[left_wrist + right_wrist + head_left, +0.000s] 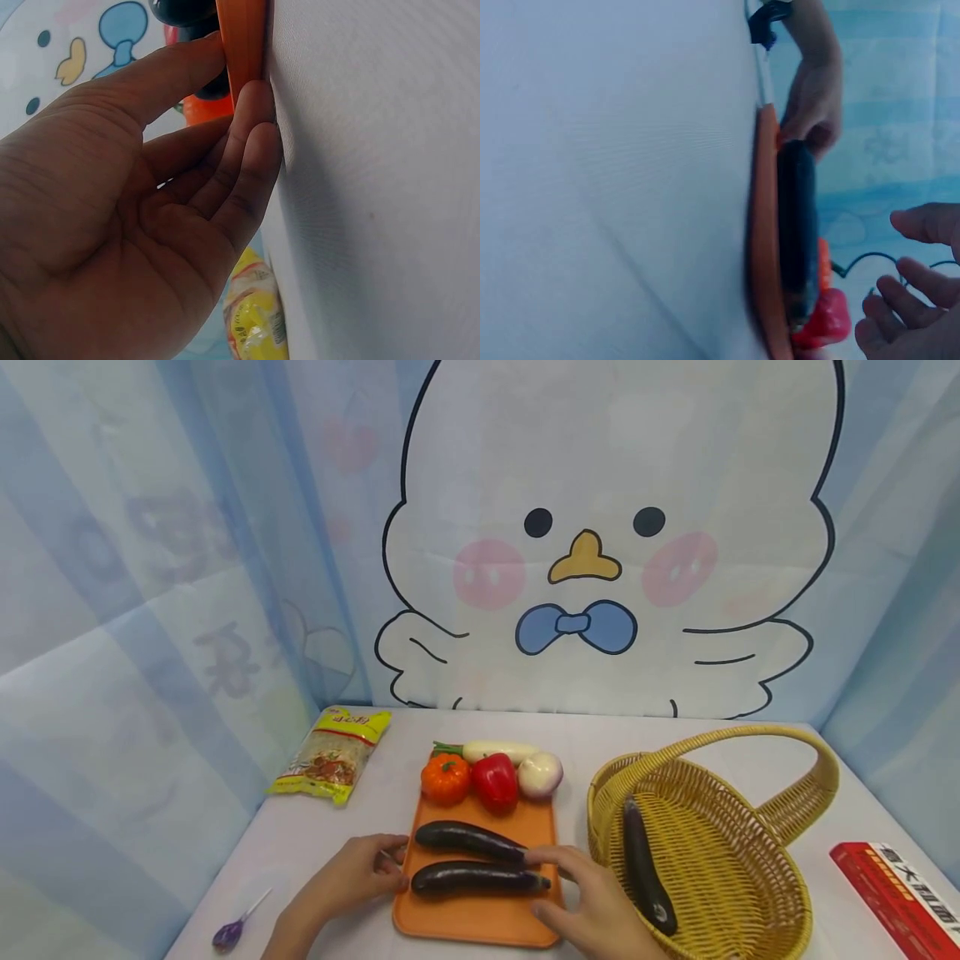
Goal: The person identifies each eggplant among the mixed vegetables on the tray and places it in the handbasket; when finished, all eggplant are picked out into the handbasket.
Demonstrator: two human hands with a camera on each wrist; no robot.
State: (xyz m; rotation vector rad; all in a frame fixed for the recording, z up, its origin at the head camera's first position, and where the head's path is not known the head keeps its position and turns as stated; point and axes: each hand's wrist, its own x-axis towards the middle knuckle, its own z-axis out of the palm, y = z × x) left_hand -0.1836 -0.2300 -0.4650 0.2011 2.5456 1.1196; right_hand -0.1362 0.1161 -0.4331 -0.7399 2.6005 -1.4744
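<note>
An orange tray [480, 927] holds two dark eggplants, the rear eggplant [468, 838] and the front eggplant [480, 878], lying side by side. My left hand [365, 875] holds the tray's left edge; in the left wrist view, the thumb is at the rim and fingertips touch the outer side close to the tabletop. Above the tray's right side is my right hand [588, 902], fingers spread near the eggplants' stem ends. The right wrist view shows that hand [915, 300] apart from the eggplants, with nothing in it. At the tray's back sit an orange pumpkin [446, 779], a red bell pepper [495, 782] and a turnip [540, 775].
A white radish [498, 752] lies behind these vegetables. To the right stands a wicker basket [720, 827] with a raised handle and another eggplant [647, 868] inside. A red box [896, 897] lies far right, a yellow food bag [332, 756] back left, a purple lollipop [231, 933] front left.
</note>
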